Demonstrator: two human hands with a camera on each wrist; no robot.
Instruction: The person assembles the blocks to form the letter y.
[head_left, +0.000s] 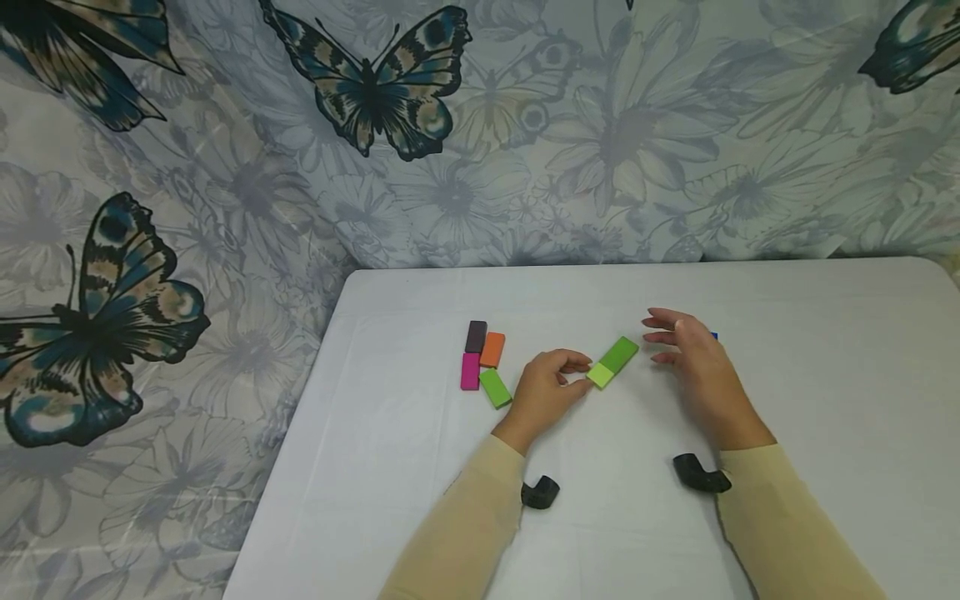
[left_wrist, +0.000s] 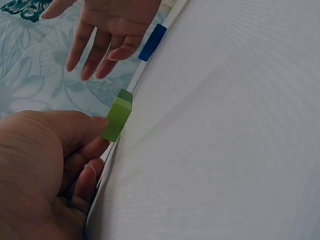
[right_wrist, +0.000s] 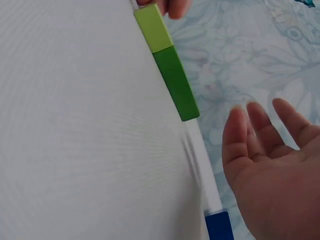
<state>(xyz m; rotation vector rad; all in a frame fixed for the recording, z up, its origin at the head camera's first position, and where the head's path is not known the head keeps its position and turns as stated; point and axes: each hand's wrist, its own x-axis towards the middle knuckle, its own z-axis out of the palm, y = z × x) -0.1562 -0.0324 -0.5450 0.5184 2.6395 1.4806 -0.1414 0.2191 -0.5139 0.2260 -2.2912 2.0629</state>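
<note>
Our left hand (head_left: 543,396) pinches a light-green block (head_left: 601,376) abutting a darker-green block (head_left: 620,353); our right hand (head_left: 703,379) hovers, fingers extended.

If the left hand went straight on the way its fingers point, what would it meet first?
The light green block, already touching the left hand; the darker green block lies just beyond, though depth is unclear.

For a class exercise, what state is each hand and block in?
Left hand: pinching light green block
Right hand: empty
Light green block: pinched
Dark green block: touching light green
Blue block: apart, unheld
Dark block: grouped, unheld
Orange block: grouped, unheld
Magenta block: grouped, unheld
Bright green block: grouped, unheld
</note>
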